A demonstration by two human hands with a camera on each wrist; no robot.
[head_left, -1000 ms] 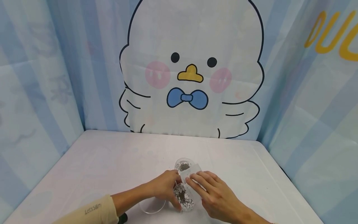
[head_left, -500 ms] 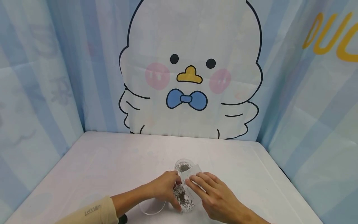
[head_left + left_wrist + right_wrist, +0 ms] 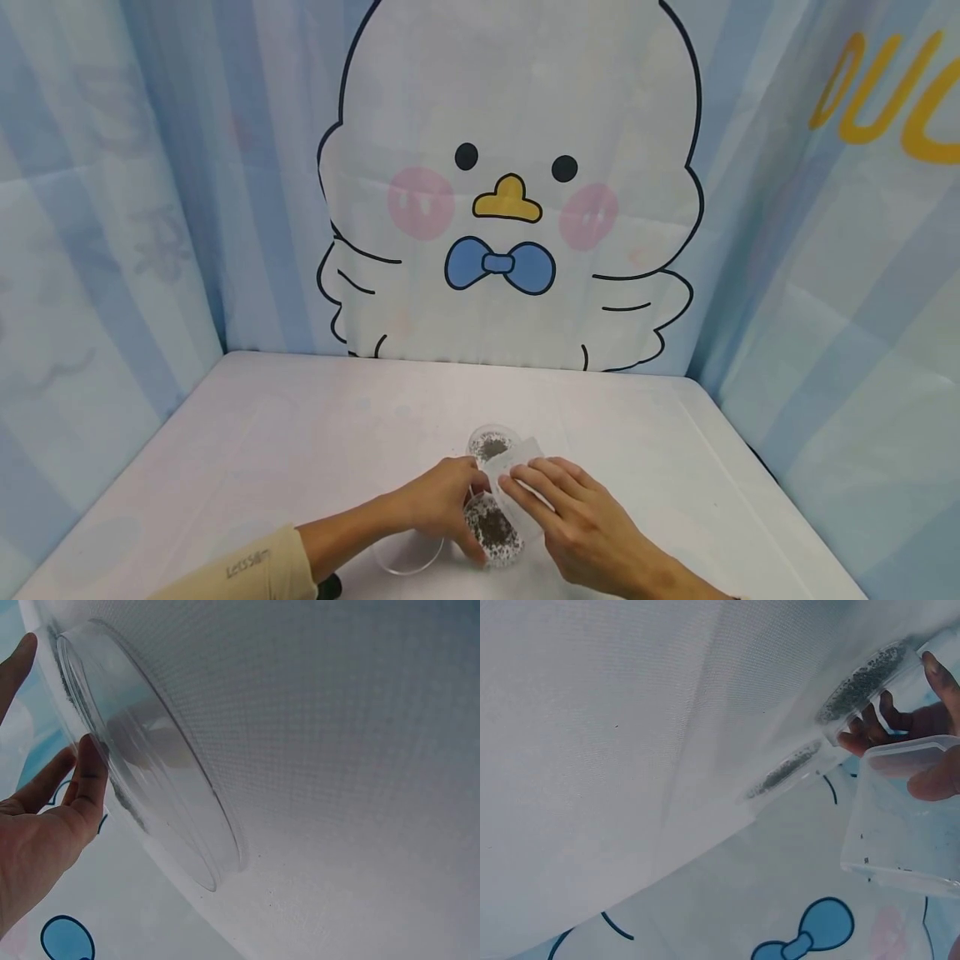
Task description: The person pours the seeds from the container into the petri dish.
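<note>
My left hand (image 3: 441, 502) grips a round clear petri dish (image 3: 495, 537) by its side, thumb at the near edge and fingers at the back. Dark granules and white specks cover the dish's bottom. Tilted over its right side is a clear plastic box (image 3: 517, 460), pinched in my right hand (image 3: 588, 521). A few dark grains cling inside the box (image 3: 892, 832) in the right wrist view. Just beyond stands a second petri dish (image 3: 489, 440) with similar granules, partly covered by the box in the head view.
Left of the held dish, under my left forearm, a clear dish (image 3: 408, 572) without granules lies on the white tabletop (image 3: 315, 433). Fabric walls surround the table on three sides, the back one printed with a duck (image 3: 510, 325).
The dark patch in the held dish has grown wider, with more granules in it. The box has shifted very slightly. My left hand stays in place.
</note>
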